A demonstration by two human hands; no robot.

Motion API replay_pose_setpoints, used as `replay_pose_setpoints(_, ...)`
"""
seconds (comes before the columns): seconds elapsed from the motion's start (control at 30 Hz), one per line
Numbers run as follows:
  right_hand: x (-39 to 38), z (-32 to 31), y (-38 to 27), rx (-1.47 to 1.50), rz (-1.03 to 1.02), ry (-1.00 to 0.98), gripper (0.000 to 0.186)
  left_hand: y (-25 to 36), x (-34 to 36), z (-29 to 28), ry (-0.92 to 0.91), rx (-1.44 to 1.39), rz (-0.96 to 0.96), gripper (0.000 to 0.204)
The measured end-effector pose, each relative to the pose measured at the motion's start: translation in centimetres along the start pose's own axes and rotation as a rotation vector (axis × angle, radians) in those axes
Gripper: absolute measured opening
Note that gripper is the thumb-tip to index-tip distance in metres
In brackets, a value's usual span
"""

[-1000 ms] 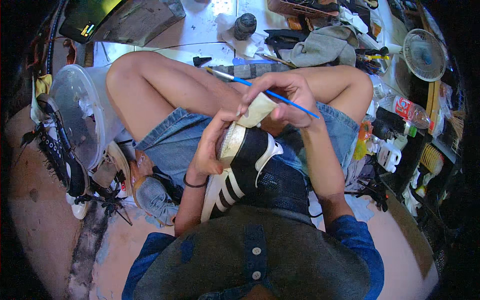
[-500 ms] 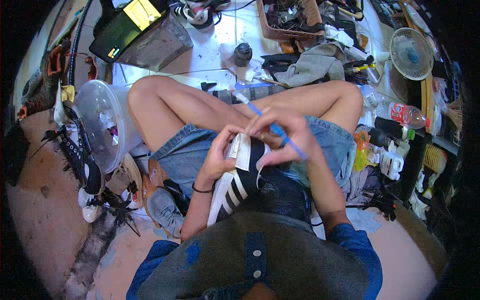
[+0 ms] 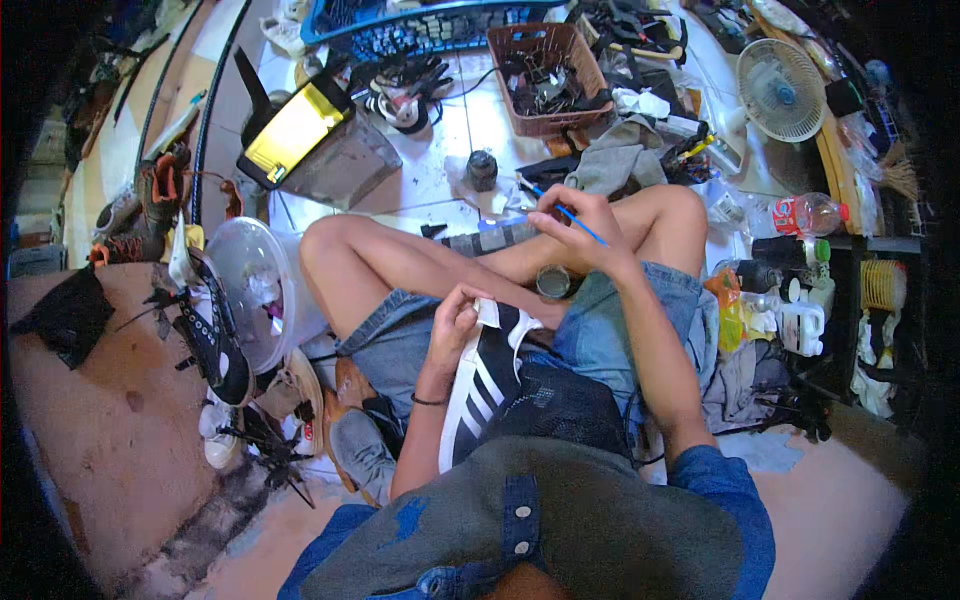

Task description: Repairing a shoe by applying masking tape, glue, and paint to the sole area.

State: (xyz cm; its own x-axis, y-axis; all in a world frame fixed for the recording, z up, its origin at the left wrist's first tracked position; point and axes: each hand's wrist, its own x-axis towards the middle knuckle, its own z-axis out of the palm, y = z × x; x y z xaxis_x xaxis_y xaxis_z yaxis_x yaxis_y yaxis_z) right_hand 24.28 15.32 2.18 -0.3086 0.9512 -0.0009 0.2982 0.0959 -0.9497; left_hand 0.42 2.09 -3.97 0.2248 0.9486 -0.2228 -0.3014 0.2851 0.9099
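My left hand (image 3: 459, 318) is closed on the heel end of a black sneaker (image 3: 490, 365) with white side stripes and a white sole edge, lying across my lap. A pale strip like masking tape or paper (image 3: 487, 313) shows beside its fingers, at the shoe's far end. My right hand (image 3: 582, 228) is raised beyond the shoe, apart from it, closed round a thin blue-handled brush (image 3: 591, 230). Its tip points away and to the left. Between my legs, below the right hand, stands a small round jar (image 3: 552, 281).
A dark bottle (image 3: 481, 170) stands on the tiled floor ahead, near a brown basket of tools (image 3: 545, 80). To the left are a clear plastic tub (image 3: 245, 300), a black shoe (image 3: 212, 335) and a yellow-topped bin (image 3: 300, 130). Bottles (image 3: 800, 215) and a fan (image 3: 780, 90) crowd the right.
My right hand has moved away from the shoe, forward, taking the brush with it. The jar between my legs has come into sight. My left hand stays on the shoe; the view has tilted up.
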Motion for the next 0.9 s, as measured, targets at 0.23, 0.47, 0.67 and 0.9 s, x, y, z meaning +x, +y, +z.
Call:
replay_pose_setpoints(0.23, 4.7, -0.6, 6.0, -0.594, -0.077, -0.155, 0.02, -0.6, -0.1, 0.0, -0.005, -0.016, 0.017, 0.052)
replay_pose_setpoints(0.47, 8.1, 1.2, 3.8, -0.499, -0.237, -0.024, 0.061, -0.8, 0.6, -0.6, 0.011, 0.018, -0.022, 0.047)
replay_pose_setpoints(0.67, 15.1, 6.5, 7.8, -0.552, -0.162, -0.268, 0.076, -0.7, 1.1, -0.8, -0.018, -0.074, 0.004, 0.051)
replay_pose_setpoints(0.9, 14.0, 6.4, 7.0, -0.574, -0.101, -0.194, 0.068, -1.7, 0.4, -1.1, 0.001, 0.083, -0.006, 0.017)
